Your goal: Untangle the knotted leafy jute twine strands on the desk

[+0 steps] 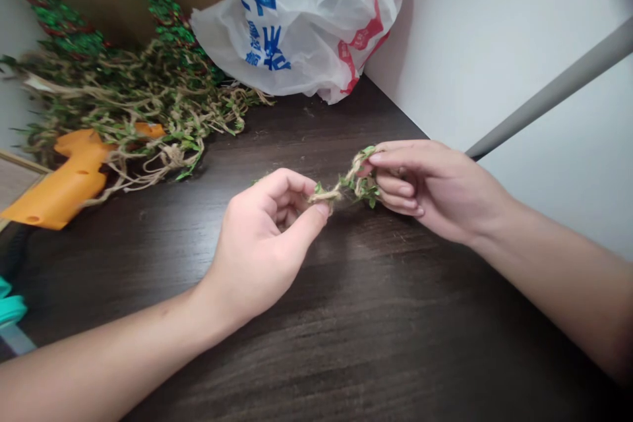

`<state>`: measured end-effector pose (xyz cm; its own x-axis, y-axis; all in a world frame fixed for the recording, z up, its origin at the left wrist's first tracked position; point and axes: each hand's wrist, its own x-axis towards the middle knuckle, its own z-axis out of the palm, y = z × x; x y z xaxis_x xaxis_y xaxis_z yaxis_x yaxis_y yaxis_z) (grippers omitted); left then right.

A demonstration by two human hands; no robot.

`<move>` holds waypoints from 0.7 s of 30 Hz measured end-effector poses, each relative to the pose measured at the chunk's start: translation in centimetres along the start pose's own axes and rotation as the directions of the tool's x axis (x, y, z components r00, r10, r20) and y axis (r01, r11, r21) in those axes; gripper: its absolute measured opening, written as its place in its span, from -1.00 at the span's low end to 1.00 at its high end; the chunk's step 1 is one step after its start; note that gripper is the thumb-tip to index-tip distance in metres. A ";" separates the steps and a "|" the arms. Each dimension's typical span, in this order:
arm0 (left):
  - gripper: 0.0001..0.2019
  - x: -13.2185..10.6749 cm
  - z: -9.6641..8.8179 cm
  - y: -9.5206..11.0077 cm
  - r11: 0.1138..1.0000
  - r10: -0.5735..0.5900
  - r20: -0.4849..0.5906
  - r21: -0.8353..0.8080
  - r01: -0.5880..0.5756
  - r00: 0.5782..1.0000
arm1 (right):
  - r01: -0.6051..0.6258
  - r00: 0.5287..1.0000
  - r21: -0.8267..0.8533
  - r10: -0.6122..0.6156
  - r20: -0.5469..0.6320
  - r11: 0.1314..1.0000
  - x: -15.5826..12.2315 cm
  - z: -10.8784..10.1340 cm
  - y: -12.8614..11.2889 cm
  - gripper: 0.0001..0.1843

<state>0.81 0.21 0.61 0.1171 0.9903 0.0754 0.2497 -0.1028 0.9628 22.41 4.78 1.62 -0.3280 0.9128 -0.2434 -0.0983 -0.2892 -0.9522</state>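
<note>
Above the dark wood bench [346, 303], the left hand [257, 244] pinched a jute-and-leaf garland [353, 181] between thumb and fingertips, while the right hand [425, 188] gripped it narrowly just beside, only a short span between them; more garland [123, 105] lay heaped behind.

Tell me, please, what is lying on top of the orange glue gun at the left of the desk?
Strands of jute twine set with small green leaves lie across the upper end of the orange glue gun. They cover that end, so the section beneath them cannot be seen.
</note>
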 end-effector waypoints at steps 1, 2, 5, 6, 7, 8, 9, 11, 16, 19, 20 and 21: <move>-0.89 0.0 0.0 0.0 1.000 -0.006 0.010 -0.009 0.006 1.000 | -0.034 0.999 0.068 0.032 0.032 0.997 0.0 -0.1 -0.1 -0.75; -0.89 0.0 0.0 0.0 1.000 -0.009 0.019 -0.018 0.009 1.000 | -0.062 0.997 0.118 0.056 0.052 0.991 0.0 -0.2 -0.2 -0.70; -0.88 0.0 0.1 0.0 0.999 -0.015 0.039 -0.047 0.017 0.999 | -0.102 0.993 0.205 0.090 0.070 0.973 0.1 -0.4 -0.5 -0.63; -0.88 0.0 0.1 0.0 0.998 -0.015 0.042 -0.053 0.017 0.999 | -0.102 0.994 0.220 0.089 0.068 0.970 0.2 -0.5 -0.5 -0.62; -0.89 0.1 0.1 0.0 0.998 -0.015 0.044 -0.055 0.018 0.999 | -0.100 0.994 0.231 0.088 0.063 0.968 0.2 -0.5 -0.5 -0.61; -0.90 0.1 0.1 0.0 0.998 -0.015 0.043 -0.057 0.018 0.999 | -0.096 0.995 0.241 0.085 0.056 0.966 0.3 -0.5 -0.5 -0.61; -0.91 0.1 0.1 0.0 0.998 -0.015 0.042 -0.057 0.017 0.999 | -0.093 0.995 0.250 0.083 0.049 0.964 0.3 -0.5 -0.5 -0.61; -0.92 0.1 0.1 0.0 0.998 -0.012 0.041 -0.059 0.014 0.999 | -0.084 0.996 0.272 0.077 0.035 0.959 0.4 -0.6 -0.4 -0.61; -0.90 0.1 0.0 0.0 0.999 -0.010 0.045 -0.049 0.012 0.999 | -0.070 0.997 0.298 0.074 0.000 0.952 0.6 -0.7 -0.2 -0.64; -0.85 0.1 0.0 0.0 0.999 -0.019 0.049 -0.040 0.021 0.999 | -0.067 0.997 0.301 0.075 -0.015 0.951 0.6 -0.8 -0.2 -0.65; -0.83 0.1 0.0 0.0 0.999 -0.020 0.054 -0.036 0.022 0.998 | -0.064 0.997 0.304 0.075 -0.022 0.951 0.7 -0.8 -0.2 -0.65; -0.82 0.1 0.0 0.1 0.999 -0.020 0.059 -0.033 0.021 0.998 | -0.060 0.997 0.306 0.073 -0.032 0.950 0.7 -0.8 -0.2 -0.65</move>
<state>0.81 0.34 0.69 0.1684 0.9849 0.0412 0.2207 -0.0784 0.9722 22.94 5.68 1.49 -0.3045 0.8978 -0.3182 -0.3616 -0.4180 -0.8334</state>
